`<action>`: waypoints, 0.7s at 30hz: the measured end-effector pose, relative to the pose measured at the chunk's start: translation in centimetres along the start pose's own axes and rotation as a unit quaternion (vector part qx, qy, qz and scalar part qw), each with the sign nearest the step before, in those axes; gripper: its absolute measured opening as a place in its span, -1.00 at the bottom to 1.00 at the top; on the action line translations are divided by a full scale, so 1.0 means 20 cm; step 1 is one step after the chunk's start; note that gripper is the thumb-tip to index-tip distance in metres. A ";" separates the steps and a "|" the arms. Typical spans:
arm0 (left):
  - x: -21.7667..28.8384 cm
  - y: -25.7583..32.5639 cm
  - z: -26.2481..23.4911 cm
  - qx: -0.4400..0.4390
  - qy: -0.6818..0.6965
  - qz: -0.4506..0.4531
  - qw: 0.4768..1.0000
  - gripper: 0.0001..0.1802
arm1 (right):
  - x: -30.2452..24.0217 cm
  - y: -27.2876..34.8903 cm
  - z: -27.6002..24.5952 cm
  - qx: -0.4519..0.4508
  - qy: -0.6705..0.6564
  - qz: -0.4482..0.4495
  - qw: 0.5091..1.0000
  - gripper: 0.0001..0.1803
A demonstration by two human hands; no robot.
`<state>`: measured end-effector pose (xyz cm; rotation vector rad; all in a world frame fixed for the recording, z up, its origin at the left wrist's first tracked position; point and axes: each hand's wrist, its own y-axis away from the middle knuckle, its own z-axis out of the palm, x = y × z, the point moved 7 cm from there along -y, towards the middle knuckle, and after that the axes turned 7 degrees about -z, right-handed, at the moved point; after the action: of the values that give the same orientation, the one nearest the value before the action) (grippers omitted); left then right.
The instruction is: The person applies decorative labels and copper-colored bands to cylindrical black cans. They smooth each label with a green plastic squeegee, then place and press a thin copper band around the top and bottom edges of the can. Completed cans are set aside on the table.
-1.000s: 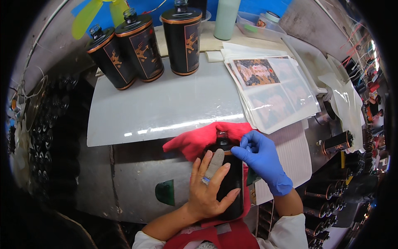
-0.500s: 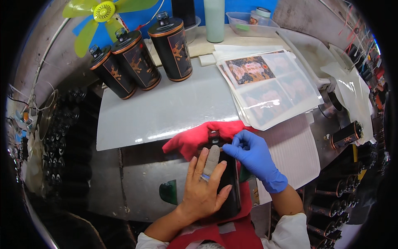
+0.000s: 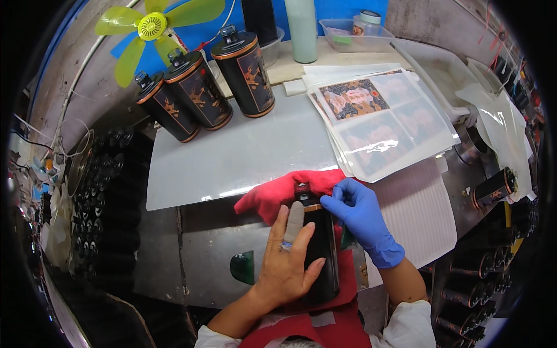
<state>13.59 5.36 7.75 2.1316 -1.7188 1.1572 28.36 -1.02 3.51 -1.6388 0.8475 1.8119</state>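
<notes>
A black bottle [image 3: 322, 255] with a copper band at its shoulder lies on a red cloth [image 3: 267, 198], neck pointing away from me. My bare left hand [image 3: 282, 255] rests on the bottle's left side with fingers spread; a beige cover sheathes one finger and a ring shows on another. In a blue glove, my right hand [image 3: 361, 219] pinches thumb and finger together beside the banded shoulder. Whatever is in that pinch is too small or hidden. A dark green flat piece [image 3: 242, 267] lies left of my left hand, and another green piece [image 3: 347, 238] shows partly below my right hand.
Three finished black bottles [image 3: 246, 75] stand at the back left by a yellow-green fan [image 3: 152, 26]. Printed sheets [image 3: 400, 139] are stacked at the back right. Many bottles crowd both sides, including several at the lower right [image 3: 464, 290]. A pale green cylinder [image 3: 300, 35] stands behind.
The whole view has shifted slightly, so the scene sits a little farther right. My left fingers have slid slightly left on the bottle, uncovering more of its copper band. My right hand keeps its pinch.
</notes>
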 end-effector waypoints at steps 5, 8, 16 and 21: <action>0.08 -0.05 0.02 -0.079 -0.131 -0.011 0.988 -0.37 | 0.21 0.05 -0.14 0.047 -0.219 0.145 0.964 -0.67; 0.13 -0.09 0.04 -0.073 -0.181 -0.010 0.981 -0.35 | 0.33 0.22 -0.20 0.081 -0.310 0.280 0.905 -0.76; 0.26 0.06 0.09 -0.076 -0.183 0.057 0.979 -0.39 | 0.19 0.33 -0.48 0.141 -0.345 0.060 0.926 -0.55; 0.28 0.31 0.23 -0.158 -0.264 0.150 0.940 -0.62 | -0.30 0.20 0.09 0.044 0.221 -0.252 0.941 -0.64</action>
<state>10.43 -3.44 6.24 2.1423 -2.3260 0.3100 24.84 -2.08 10.02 -2.0118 0.5947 1.0617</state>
